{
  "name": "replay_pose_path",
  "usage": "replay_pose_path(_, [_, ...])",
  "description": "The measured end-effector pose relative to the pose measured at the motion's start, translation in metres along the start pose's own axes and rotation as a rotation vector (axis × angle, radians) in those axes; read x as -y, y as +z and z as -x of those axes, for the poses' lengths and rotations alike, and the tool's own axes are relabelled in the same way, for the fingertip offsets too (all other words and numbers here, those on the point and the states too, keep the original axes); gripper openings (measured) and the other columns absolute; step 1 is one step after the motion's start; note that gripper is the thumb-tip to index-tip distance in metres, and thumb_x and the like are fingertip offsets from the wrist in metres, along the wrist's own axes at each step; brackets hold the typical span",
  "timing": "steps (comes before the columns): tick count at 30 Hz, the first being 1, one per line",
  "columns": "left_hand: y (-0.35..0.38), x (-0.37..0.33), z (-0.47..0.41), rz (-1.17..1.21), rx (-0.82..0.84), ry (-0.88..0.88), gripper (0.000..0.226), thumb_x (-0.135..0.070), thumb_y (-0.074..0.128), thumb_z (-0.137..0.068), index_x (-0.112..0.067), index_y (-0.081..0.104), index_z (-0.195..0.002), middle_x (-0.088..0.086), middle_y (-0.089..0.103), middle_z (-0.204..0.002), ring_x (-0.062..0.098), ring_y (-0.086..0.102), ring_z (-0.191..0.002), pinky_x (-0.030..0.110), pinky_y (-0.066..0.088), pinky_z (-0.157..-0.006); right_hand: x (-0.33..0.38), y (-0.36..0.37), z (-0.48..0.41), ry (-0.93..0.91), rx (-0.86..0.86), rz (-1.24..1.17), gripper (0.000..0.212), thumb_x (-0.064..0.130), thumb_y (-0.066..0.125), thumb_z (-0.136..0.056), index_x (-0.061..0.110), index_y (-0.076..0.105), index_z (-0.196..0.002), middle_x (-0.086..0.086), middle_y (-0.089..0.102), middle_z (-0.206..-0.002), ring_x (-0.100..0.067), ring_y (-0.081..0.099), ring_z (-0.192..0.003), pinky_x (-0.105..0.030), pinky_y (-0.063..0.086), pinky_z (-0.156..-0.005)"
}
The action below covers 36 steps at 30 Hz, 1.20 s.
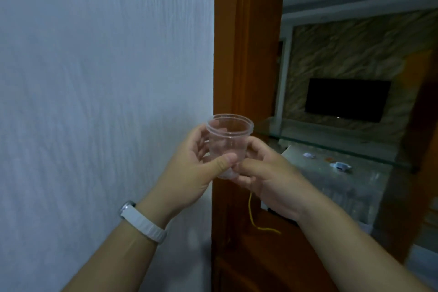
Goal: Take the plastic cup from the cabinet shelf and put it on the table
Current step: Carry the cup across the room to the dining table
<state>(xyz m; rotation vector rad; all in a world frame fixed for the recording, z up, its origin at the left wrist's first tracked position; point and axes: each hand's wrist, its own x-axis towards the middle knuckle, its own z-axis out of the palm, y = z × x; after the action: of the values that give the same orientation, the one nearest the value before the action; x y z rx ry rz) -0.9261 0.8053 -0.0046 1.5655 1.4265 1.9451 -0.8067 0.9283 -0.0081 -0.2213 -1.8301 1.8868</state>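
A clear plastic cup (228, 135) is held upright in the air in front of the wooden cabinet's left post (239, 54). My left hand (189, 173) wraps its left side, thumb pressed on the lower wall. My right hand (267, 178) grips the cup's base from the right. The cup looks empty. A glass shelf (331, 147) of the cabinet lies just right of my hands. No table is in view.
A white textured wall (106, 102) fills the left half. The cabinet's mirrored back reflects a dark TV screen (347, 99). Small paper scraps (341, 166) lie on the lower shelf surface. A yellow string (254, 218) hangs below my right hand.
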Motion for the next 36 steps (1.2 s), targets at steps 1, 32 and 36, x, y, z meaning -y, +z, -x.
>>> replay_pose_path(1, [0.001,0.005,0.01,0.011,-0.016,-0.022,0.051,-0.017,0.074,-0.072,-0.037,0.056,-0.116,-0.01,0.071,-0.114,0.011,0.066,-0.111,0.02,0.054,-0.082,-0.01,0.001,0.006,0.03,0.001,-0.029,0.047,0.0,0.068,-0.083,0.02,0.062,-0.126,-0.01,0.072,-0.126,-0.03,0.065,-0.122,-0.051,0.048,-0.107])
replay_pose_path(32, [0.198,-0.005,0.272,-0.136,-0.607,-0.406,0.054,-0.004,0.072,-0.081,-0.027,0.054,-0.126,-0.005,0.067,-0.121,0.014,0.064,-0.114,0.022,0.054,-0.085,-0.096,-0.047,0.239,0.473,0.419,-0.318,0.042,-0.003,0.064,-0.085,0.014,0.066,-0.123,-0.014,0.076,-0.118,-0.03,0.071,-0.112,-0.045,0.052,-0.099])
replay_pose_path(36, [0.192,-0.033,0.308,-0.206,-0.705,-0.391,0.055,-0.005,0.075,-0.079,-0.026,0.053,-0.124,-0.004,0.065,-0.122,0.009,0.065,-0.11,0.021,0.053,-0.084,-0.093,-0.011,0.261,0.495,0.491,-0.355,0.038,-0.009,0.059,-0.087,0.007,0.064,-0.121,-0.021,0.074,-0.118,-0.034,0.07,-0.113,-0.048,0.052,-0.098])
